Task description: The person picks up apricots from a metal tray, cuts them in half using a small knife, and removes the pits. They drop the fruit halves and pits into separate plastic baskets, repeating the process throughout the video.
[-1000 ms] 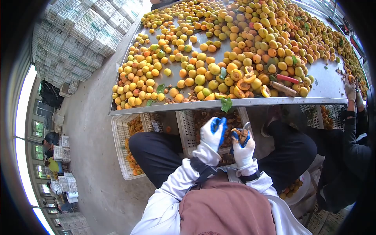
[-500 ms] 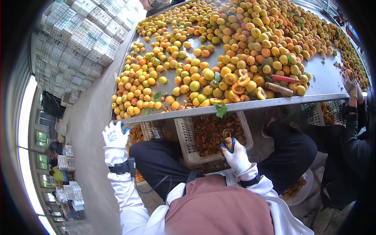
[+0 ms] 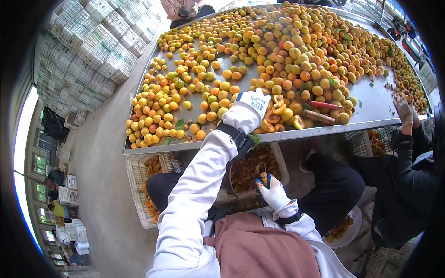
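Observation:
My left hand (image 3: 252, 103), in a white glove with blue fingertips, reaches over the metal table (image 3: 185, 146) among the apricots (image 3: 222, 96). Its fingers are hidden behind the back of the hand. Just right of it lie halved apricots (image 3: 278, 109). My right hand (image 3: 274, 192), gloved too, is closed around a tool with a wooden handle (image 3: 264, 178) and a thin metal loop. It is held low, over the front edge of a white crate (image 3: 281, 162) that contains apricot pieces (image 3: 248, 169).
A red-handled tool (image 3: 324, 105) and a wooden-handled one (image 3: 318, 116) lie near the table's front edge. At the right are a co-worker's gloved hands (image 3: 406, 111). Another person (image 3: 185, 10) stands behind the table. Stacked crates (image 3: 83, 51) rise at the left.
My left hand has moved right and forward, from beside the table's left corner to over the apricots. My right hand keeps its tool. The camera view has shifted somewhat.

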A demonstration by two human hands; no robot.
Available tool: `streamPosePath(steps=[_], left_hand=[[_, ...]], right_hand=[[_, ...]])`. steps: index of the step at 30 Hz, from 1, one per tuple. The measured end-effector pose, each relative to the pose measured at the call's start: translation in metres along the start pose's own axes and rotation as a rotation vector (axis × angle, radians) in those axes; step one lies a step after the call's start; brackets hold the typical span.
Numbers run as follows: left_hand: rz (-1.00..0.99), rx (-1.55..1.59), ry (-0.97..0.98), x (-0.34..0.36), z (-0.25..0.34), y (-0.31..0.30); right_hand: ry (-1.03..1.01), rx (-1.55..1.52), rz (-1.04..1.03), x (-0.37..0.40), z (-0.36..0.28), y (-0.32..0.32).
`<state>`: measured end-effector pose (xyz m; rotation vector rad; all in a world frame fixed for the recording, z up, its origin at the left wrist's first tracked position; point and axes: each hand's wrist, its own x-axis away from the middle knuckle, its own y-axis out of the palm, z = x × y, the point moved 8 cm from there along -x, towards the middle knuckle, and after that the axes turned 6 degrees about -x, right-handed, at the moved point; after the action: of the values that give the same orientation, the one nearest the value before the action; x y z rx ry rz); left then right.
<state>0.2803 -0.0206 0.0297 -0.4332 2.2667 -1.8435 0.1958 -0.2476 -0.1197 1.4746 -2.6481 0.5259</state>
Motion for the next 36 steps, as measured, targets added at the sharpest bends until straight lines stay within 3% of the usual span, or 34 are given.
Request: streamPosePath(steps=[2,5,7,8,11,15,17,21,23,25,29,36], left_hand=[[0.001,0.016,0.014,0.003,-0.003,0.008],[0.108,0.231,-0.154,0.02,-0.022,-0.002],[0.458,0.585,-0.235,0.055,-0.04,-0.013],[0.538,0.836,-0.231,0.073,-0.044,-0.011],[0.441,1.797,-0.297,0.124,-0.035,-0.001],[0.3,2.247,-0.336,0.183,-0.003,0.035],[0.275,2.351,-0.411,0.204,0.008,0.059],[0.326,2.513,-0.562,0.227,0.024,0.107],[0.314,2.517,-0.612,0.231,0.033,0.124],[0.256,2.742,-0.721,0.229,0.048,0.135],[0.117,2.582,-0.811,0.233,0.068,0.137],[0.208,2.47,-0.852,0.224,0.079,0.121]], right_hand=[[-0.023,-0.013,-0.015,0.0,0.0,0.002],[-0.035,-0.034,-0.039,0.0,0.0,0.007],[-0.027,-0.104,-0.045,0.001,0.001,0.009],[-0.018,-0.167,-0.045,0.002,0.0,0.011],[-0.018,-0.23,-0.037,0.005,-0.014,0.006],[-0.045,-0.277,-0.046,0.01,-0.038,0.001],[-0.089,-0.32,-0.006,0.011,-0.042,-0.001],[0.043,-0.473,-0.057,0.018,-0.04,0.005],[-0.055,-0.279,-0.171,0.024,-0.057,0.012],[0.06,-0.216,-0.297,0.029,-0.057,0.025],[0.041,-0.169,-0.316,0.021,-0.046,0.034],[0.021,-0.15,-0.257,0.017,-0.04,0.033]])
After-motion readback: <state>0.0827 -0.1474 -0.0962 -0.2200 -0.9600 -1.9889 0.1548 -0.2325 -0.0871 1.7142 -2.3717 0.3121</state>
